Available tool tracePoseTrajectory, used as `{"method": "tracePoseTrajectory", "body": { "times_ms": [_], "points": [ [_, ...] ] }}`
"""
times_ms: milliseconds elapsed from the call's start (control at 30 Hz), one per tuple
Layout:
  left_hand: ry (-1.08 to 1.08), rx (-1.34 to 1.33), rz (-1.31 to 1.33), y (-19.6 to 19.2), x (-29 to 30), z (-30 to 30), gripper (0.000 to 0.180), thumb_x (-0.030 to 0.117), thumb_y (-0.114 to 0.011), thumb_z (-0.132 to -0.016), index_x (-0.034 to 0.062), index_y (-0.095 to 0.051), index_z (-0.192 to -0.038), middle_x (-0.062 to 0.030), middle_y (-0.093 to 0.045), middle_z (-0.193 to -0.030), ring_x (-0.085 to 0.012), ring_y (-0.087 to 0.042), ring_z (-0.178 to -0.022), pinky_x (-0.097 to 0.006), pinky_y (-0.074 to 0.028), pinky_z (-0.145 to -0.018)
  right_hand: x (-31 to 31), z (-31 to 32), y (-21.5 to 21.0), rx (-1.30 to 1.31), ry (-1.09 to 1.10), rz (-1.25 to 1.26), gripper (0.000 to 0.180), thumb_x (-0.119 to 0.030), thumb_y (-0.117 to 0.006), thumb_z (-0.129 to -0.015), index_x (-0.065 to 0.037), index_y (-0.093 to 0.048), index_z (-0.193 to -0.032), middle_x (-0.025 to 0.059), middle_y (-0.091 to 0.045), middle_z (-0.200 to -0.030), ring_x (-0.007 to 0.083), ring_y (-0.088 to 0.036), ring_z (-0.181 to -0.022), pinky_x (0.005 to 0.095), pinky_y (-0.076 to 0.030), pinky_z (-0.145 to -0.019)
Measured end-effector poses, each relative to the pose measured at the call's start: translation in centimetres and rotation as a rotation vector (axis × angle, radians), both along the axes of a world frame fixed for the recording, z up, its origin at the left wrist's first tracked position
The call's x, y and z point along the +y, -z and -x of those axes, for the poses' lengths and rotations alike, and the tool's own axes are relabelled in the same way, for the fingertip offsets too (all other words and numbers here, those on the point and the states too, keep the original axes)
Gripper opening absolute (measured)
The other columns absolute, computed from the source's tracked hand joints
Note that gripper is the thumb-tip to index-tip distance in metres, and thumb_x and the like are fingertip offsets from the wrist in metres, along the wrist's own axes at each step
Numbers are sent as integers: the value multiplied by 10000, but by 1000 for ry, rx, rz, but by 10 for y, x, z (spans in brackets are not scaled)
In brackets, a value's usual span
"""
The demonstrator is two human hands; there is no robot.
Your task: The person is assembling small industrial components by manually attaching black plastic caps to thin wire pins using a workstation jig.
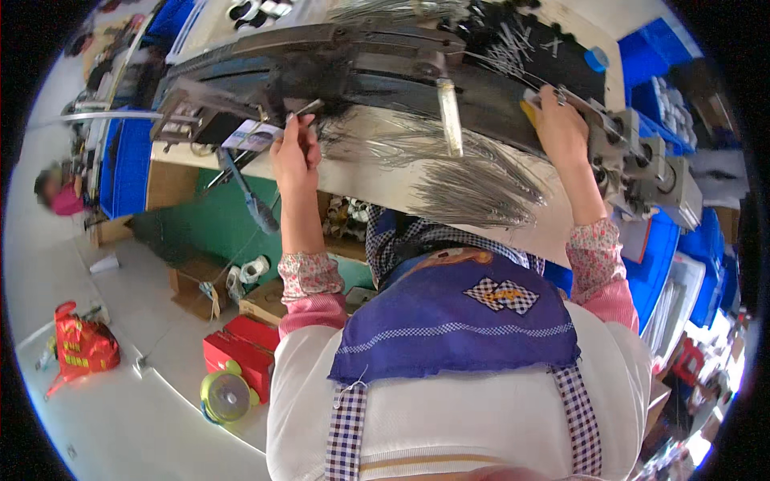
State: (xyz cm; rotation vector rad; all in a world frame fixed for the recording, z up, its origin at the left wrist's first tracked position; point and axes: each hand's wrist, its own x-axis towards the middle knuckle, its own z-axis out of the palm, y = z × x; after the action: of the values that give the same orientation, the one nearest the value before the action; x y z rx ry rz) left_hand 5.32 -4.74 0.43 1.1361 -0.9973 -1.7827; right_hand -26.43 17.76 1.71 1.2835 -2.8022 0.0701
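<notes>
My left hand (297,156) is raised at the left part of a long dark metal machine (393,68). Its thumb and fingers are pinched together beside a small metal piece (310,107); what lies between them is too small to name. At the machine's right end my right hand (561,128) is closed, fingers curled, next to a yellow piece (528,112) and a metal fitting (613,128). What it grips is hidden. Between my hands, a loose bundle of thin metal wires (481,188) lies fanned out on the pale bench (385,180), below an upright silvery bar (450,116).
Short metal pins (509,48) and a blue round cap (596,58) lie behind the machine. Blue bins (124,160) stand on both sides. On the floor are a red bag (83,345), a red box (241,353) and a green fan (226,395).
</notes>
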Motion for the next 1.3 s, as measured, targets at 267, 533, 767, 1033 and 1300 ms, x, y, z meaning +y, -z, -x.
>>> {"method": "tracePoseTrajectory", "body": {
  "times_ms": [267, 533, 767, 1033, 1300],
  "points": [
    [-5, 303, 326, -32, 78, 69, 226, 253, -512, -971, 48, -533, -879, 43, -380, -601, -48, -296, -450, -221, -206, -381, 78, -43, -79, -370, -212, 395, 205, -193, -641, -867, -18, -533, -863, 156, -605, -783, 334, -605, -705, 384, -459, -593],
    [972, 301, -377, -73, 132, 195, 222, 234, -490, -972, 57, -524, -841, 60, -344, -558, -55, -274, -399, -228, -183, -367, 84, -31, -124, -370, -187, 567, 146, -94, -662, -853, -7, -551, -892, 142, -594, -679, 232, -581, -556, 291, -455, -551],
    [481, 264, -109, -64, 130, 184, 212, 247, -484, -979, 70, -541, -876, 56, -364, -574, -56, -303, -436, -224, -224, -411, 21, 19, -126, -137, -407, 614, 276, -10, -554, -798, -79, -596, -1062, 198, -650, -907, 387, -619, -873, 409, -497, -728],
    [462, 253, -137, -67, 136, 180, 227, 267, -498, -977, 84, -551, -853, 49, -356, -555, -71, -289, -457, -233, -232, -434, -40, 18, -105, -807, -549, 287, 250, -52, -565, -839, 20, -629, -1070, 146, -674, -847, 249, -654, -743, 347, -507, -680],
    [458, 197, -46, -59, 128, 186, 348, 392, -439, -988, 69, -542, -914, -13, -497, -614, -127, -470, -496, -278, -391, -481, -50, 37, -119, -1260, -359, 207, 323, -88, -540, -909, 41, -551, -1205, 106, -652, -807, 153, -637, -694, 277, -535, -636]
  ]
}}
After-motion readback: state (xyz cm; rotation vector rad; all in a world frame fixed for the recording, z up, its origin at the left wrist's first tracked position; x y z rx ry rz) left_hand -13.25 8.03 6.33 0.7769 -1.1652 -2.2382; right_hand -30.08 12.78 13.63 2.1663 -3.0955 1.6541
